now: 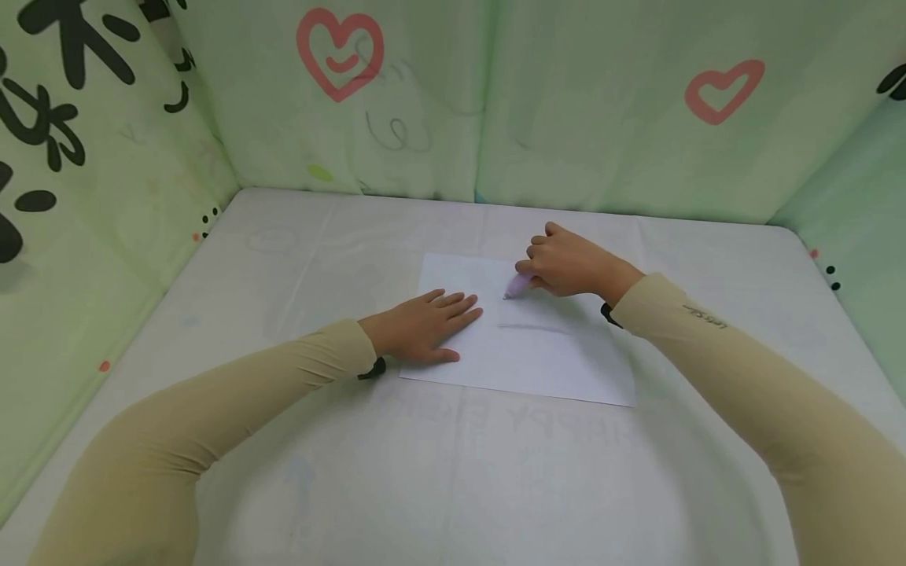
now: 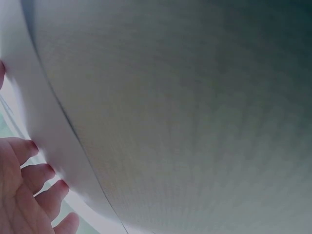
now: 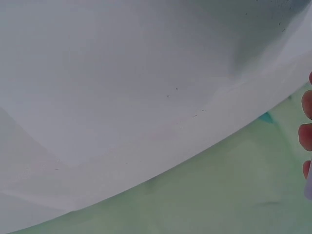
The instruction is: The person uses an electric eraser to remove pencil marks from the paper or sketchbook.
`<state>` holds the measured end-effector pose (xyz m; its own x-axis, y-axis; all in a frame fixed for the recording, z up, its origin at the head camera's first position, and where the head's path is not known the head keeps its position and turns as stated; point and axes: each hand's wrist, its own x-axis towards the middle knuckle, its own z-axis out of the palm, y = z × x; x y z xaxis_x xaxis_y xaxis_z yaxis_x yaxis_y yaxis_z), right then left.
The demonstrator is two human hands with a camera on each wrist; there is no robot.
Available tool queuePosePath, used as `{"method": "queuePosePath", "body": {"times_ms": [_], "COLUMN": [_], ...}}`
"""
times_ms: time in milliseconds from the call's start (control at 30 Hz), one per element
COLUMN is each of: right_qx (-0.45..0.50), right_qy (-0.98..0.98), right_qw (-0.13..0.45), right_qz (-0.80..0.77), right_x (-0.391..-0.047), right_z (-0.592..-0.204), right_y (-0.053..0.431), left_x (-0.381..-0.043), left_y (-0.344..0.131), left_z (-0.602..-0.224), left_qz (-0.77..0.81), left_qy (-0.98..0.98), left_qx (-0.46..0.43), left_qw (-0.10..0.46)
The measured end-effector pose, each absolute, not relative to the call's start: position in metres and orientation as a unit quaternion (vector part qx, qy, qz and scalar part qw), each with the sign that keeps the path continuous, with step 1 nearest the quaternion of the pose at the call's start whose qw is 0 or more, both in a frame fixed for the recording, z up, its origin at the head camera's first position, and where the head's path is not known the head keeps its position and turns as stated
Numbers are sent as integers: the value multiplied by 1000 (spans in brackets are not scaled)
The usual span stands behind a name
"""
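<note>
A white sheet of paper (image 1: pixel 460 369) lies on the white-covered table. My left hand (image 1: pixel 428 324) rests flat on its left part with the fingers spread; in the left wrist view the fingers (image 2: pixel 46 200) show at the lower left. Above the paper's upper right, my right hand (image 1: pixel 569 262) grips a lavender pen-like tool (image 1: pixel 520 284) with a small pointed tip directed down at the sheet. Its exact kind is hard to tell. A thin line (image 1: pixel 534 326) runs across the paper below the tip. Only fingertips (image 3: pixel 305 136) and a bit of the tool show in the right wrist view.
The table (image 1: pixel 354 487) has a wrinkled white cover with faint lettering near the paper. Green curtains (image 1: pixel 580 118) with hearts and black marks hang behind the table and along both sides.
</note>
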<state>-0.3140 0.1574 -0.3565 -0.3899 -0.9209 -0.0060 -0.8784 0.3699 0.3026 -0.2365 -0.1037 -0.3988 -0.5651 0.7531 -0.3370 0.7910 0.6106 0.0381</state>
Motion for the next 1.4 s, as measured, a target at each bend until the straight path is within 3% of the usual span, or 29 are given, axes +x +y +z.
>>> {"method": "queuePosePath", "body": {"times_ms": [967, 1400], "right_qx": [536, 512], "right_qy": [-830, -845], "right_qw": [83, 141], "right_qz": [-131, -71], "right_x": [-300, -271], "right_z": [-356, -343], "right_y": [193, 222], "left_x": [-234, -233], "left_y": [-104, -103], "left_z": [-400, -398], "left_qz": [-51, -51], "left_qy": [881, 880], "left_qx": [447, 449], "left_qw": [145, 146]}}
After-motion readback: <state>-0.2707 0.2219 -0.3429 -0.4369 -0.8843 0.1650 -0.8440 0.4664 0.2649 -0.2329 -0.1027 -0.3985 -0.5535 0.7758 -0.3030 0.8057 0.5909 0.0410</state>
